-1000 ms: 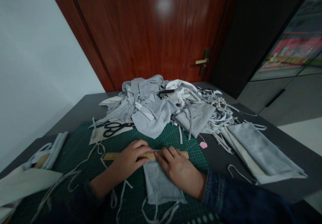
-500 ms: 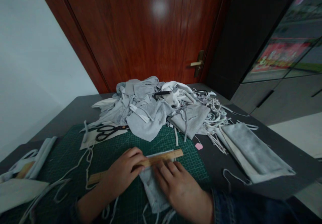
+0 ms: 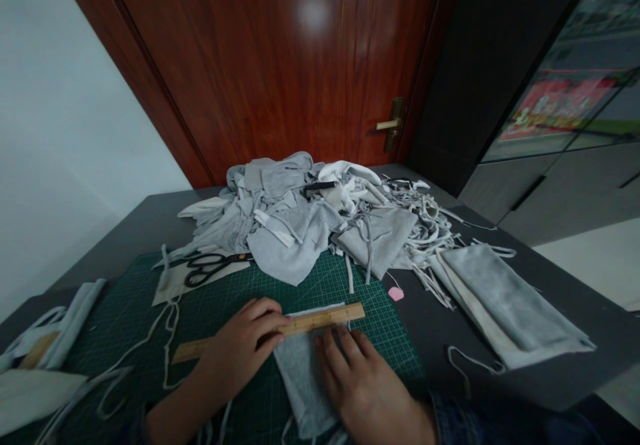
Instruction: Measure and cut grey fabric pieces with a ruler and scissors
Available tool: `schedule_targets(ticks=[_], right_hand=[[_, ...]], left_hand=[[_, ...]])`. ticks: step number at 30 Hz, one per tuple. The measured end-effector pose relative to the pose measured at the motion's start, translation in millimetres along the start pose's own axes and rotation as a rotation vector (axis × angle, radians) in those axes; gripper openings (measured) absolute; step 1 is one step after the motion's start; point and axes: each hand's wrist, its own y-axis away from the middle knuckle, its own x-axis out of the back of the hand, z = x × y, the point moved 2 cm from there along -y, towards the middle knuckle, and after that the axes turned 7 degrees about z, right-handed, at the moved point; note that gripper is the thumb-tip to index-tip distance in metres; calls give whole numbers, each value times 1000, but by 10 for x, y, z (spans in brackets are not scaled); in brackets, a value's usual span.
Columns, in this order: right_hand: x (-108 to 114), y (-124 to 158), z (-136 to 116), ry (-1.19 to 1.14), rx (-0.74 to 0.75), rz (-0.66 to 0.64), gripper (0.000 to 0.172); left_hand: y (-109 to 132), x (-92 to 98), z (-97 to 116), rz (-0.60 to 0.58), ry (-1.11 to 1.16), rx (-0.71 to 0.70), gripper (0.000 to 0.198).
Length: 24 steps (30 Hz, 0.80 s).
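Observation:
My left hand (image 3: 239, 339) lies over a wooden ruler (image 3: 320, 319) on a green cutting mat (image 3: 220, 308), its fingers curled around the ruler. My right hand (image 3: 363, 388) rests flat with fingers apart on a grey fabric piece (image 3: 300, 378), just below the ruler. The ruler crosses the fabric's top edge, slanting lower toward the left. Black-handled scissors (image 3: 210, 268) lie on a pale cloth scrap (image 3: 175, 291) beyond my left hand.
A heap of grey and white fabric scraps and strips (image 3: 285, 225) sits at the mat's far edge on a dark table (image 3: 150, 221). Folded grey fabric (image 3: 510, 305) lies right, a pink tag (image 3: 396, 293) nearby. White cords (image 3: 150, 338) trail across the mat. A wooden door (image 3: 260, 65) stands behind.
The ruler has swung, its left end now nearer me. My right hand has moved off the ruler, down onto the fabric. My left hand stays on the ruler.

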Motion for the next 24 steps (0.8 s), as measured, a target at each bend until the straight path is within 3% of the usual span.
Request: schedule_targets(ticks=[11, 18, 24], right_hand=[[-33, 51, -8, -33, -1, 26, 36], [-3, 43, -10, -17, 8, 57, 36], [-32, 37, -13, -33, 11, 35, 37]], left_hand=[[-53, 48, -61, -9, 107, 202, 33], [-29, 120, -179, -41, 98, 160, 19], [-38, 97, -214, -46, 85, 120, 23]])
